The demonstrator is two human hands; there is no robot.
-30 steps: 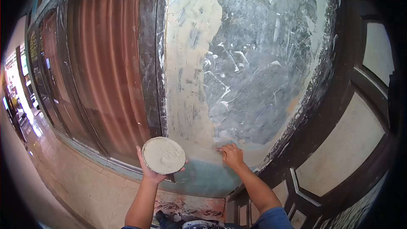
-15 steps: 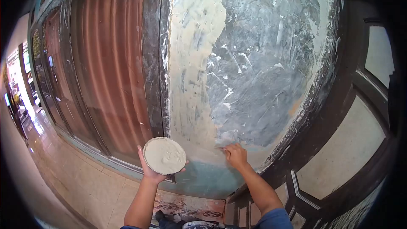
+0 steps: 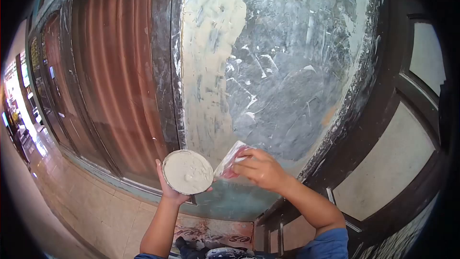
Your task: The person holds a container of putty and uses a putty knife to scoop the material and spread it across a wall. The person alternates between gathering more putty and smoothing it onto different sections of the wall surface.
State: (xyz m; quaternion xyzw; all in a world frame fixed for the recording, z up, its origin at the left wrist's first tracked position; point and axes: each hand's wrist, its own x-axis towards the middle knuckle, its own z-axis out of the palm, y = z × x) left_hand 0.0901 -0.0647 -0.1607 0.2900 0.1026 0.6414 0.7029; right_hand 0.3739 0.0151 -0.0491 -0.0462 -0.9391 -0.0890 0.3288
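My left hand [image 3: 173,194] grips a round bowl of putty [image 3: 188,172] from below, its fingers wrapped round the side. The putty is pale beige and smeared up to the rim. Between the fingers and thumb of my right hand [image 3: 261,169] is a putty-covered scraper [image 3: 231,159], reddish with a whitish flat blade. Its lower edge comes right up to the bowl's right rim. Behind both hands rises a grey wall panel [image 3: 282,100], with a wide beige band of putty [image 3: 205,67] spread down its left side.
Left of the panel, a dark-framed window [image 3: 163,57] shows a reddish-brown curtain [image 3: 115,67]. A dark door with pale panels [image 3: 383,163] stands at the right. Below lie a printed mat [image 3: 215,229] and a tiled floor [image 3: 103,211].
My right hand has come away from the lower wall towards the bowl, turning so the scraper now shows. The bowl stays nearly in place while the view shifts slightly.
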